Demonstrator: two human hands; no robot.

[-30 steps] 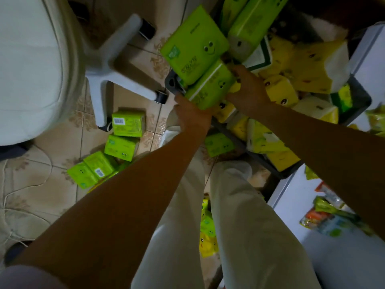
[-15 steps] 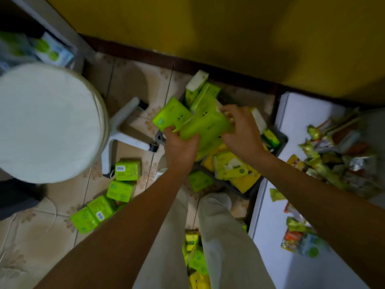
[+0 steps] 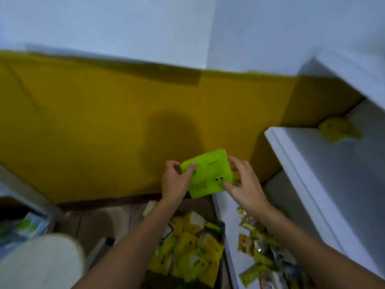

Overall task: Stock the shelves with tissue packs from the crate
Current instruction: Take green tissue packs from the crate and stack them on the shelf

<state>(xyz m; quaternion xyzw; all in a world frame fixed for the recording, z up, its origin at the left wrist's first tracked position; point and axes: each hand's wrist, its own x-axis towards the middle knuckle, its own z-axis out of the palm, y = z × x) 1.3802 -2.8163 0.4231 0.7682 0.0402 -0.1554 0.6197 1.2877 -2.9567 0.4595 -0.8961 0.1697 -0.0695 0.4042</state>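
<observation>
Lime-green and soft, the tissue pack hangs in the air between your hands, above the crate and just left of the white shelf. Your left hand pinches its left edge, thumb on the face. Your right hand grips the right edge, fingers curled round it. Hold it lightly so the wrapper doesn't crumple. Level the pack and lift it over the shelf's front lip, then set it flat on the board, toward the yellow pack in the back corner.
</observation>
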